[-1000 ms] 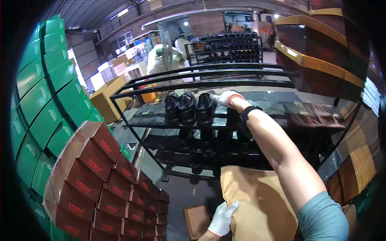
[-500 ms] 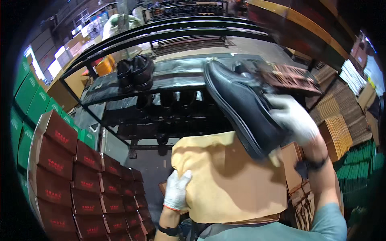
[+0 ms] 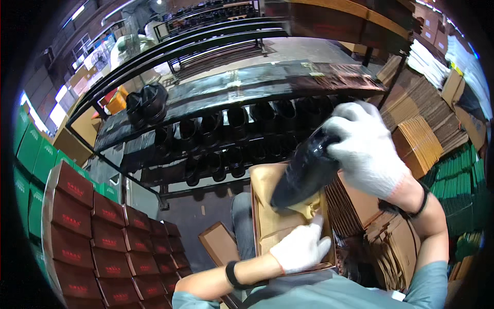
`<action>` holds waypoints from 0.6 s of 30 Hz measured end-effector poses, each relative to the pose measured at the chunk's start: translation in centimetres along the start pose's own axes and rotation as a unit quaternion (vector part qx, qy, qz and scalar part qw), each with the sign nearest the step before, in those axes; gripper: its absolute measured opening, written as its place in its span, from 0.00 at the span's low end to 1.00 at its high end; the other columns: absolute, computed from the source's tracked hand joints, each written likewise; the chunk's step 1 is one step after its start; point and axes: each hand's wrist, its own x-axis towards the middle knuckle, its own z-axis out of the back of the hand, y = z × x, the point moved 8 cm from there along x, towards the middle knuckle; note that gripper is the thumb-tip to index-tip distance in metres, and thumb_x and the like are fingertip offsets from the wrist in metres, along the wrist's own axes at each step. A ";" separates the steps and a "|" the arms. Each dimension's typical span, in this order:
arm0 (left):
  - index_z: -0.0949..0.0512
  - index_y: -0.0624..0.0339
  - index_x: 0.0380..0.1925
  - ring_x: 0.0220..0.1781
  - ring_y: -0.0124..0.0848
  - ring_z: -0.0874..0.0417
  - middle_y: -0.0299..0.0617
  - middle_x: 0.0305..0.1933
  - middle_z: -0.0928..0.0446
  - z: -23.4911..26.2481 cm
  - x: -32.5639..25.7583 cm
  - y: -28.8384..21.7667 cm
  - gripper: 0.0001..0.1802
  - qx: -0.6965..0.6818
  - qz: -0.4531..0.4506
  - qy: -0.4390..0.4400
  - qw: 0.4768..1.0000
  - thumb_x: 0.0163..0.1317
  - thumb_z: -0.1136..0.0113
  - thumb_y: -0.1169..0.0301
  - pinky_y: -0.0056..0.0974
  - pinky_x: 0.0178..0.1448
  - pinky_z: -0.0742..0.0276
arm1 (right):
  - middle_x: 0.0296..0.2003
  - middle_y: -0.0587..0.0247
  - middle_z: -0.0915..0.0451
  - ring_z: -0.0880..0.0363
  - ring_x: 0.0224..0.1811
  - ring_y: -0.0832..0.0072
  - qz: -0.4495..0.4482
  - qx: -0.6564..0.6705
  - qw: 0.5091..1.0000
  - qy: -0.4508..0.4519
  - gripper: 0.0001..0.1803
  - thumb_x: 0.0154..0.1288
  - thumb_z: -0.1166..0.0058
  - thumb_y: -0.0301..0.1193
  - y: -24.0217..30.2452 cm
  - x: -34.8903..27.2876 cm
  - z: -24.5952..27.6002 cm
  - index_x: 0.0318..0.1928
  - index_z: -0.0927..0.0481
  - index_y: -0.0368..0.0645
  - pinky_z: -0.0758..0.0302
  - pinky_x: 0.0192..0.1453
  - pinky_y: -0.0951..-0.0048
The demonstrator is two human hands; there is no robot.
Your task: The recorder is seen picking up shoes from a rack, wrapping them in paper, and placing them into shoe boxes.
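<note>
My right hand [image 3: 363, 147], in a white knit glove, grips a black leather shoe [image 3: 303, 172] from above. The shoe tilts, its lower end down and to the left, over an open cardboard box [image 3: 254, 226] in front of my body. Tan wrapping paper [image 3: 275, 224] lines that box and is crumpled beside the shoe. At the box's near side lies my left hand [image 3: 298, 248], also gloved. Its fingers are stretched out, the fingertips at the crumpled paper just below the shoe. Motion blurs the shoe slightly.
A black metal rack [image 3: 206, 87] ahead carries several dark shoes [image 3: 146, 103]. Dark red boxes [image 3: 110, 239] are stacked at left, with green boxes [image 3: 31, 147] behind. Flattened cardboard [image 3: 419, 144] and green folded boxes [image 3: 453, 180] stand at right. A box lid [image 3: 220, 242] rests low beside the box.
The black shoe has come down and nearer, tilting toward the box. My left hand has let go of the raised paper's left edge and moved right; the paper now lies inside the box.
</note>
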 end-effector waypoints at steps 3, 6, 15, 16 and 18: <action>0.25 0.72 0.68 0.35 0.54 0.07 0.56 0.32 0.12 -0.4 -3.7 -5.7 0.30 0.109 -0.188 0.023 0.976 0.75 0.34 0.62 0.50 0.39 0.12 | 0.41 0.51 0.16 0.18 0.52 0.48 0.043 0.167 0.971 0.164 0.13 0.38 0.28 0.36 3.5 0.0 -8.3 0.24 0.13 0.41 0.21 0.57 0.48; 0.22 0.66 0.69 0.48 0.56 0.06 0.55 0.48 0.09 6.4 -4.4 -5.0 0.30 0.315 -0.192 -0.158 0.916 0.68 0.28 0.67 0.51 0.49 0.10 | 0.60 0.37 0.17 0.19 0.66 0.42 0.062 0.307 0.950 -0.011 0.36 0.57 0.29 0.33 4.8 -1.6 -9.2 0.67 0.19 0.37 0.19 0.68 0.50; 0.30 0.66 0.78 0.67 0.61 0.19 0.61 0.64 0.20 13.2 3.4 1.6 0.47 0.239 -0.143 -0.307 0.910 0.64 0.19 0.59 0.55 0.74 0.22 | 0.51 0.40 0.13 0.16 0.59 0.40 -0.593 0.079 0.787 0.150 0.22 0.74 0.33 0.46 -4.6 -55.8 -36.1 0.55 0.16 0.40 0.20 0.64 0.44; 0.29 0.65 0.77 0.69 0.61 0.20 0.61 0.67 0.21 14.2 2.6 -0.5 0.46 0.251 -0.174 -0.359 0.882 0.63 0.18 0.59 0.58 0.76 0.24 | 0.48 0.40 0.13 0.16 0.57 0.41 -0.629 0.168 0.735 0.189 0.20 0.75 0.34 0.46 -4.0 -56.1 -36.1 0.48 0.14 0.40 0.20 0.62 0.44; 0.31 0.66 0.78 0.74 0.63 0.22 0.64 0.72 0.24 12.8 6.0 -1.2 0.48 0.257 -0.234 -0.202 0.916 0.64 0.20 0.58 0.59 0.80 0.26 | 0.45 0.41 0.14 0.16 0.54 0.41 -0.644 0.174 0.731 0.144 0.18 0.76 0.34 0.43 -3.7 -56.8 -35.5 0.44 0.15 0.39 0.21 0.60 0.45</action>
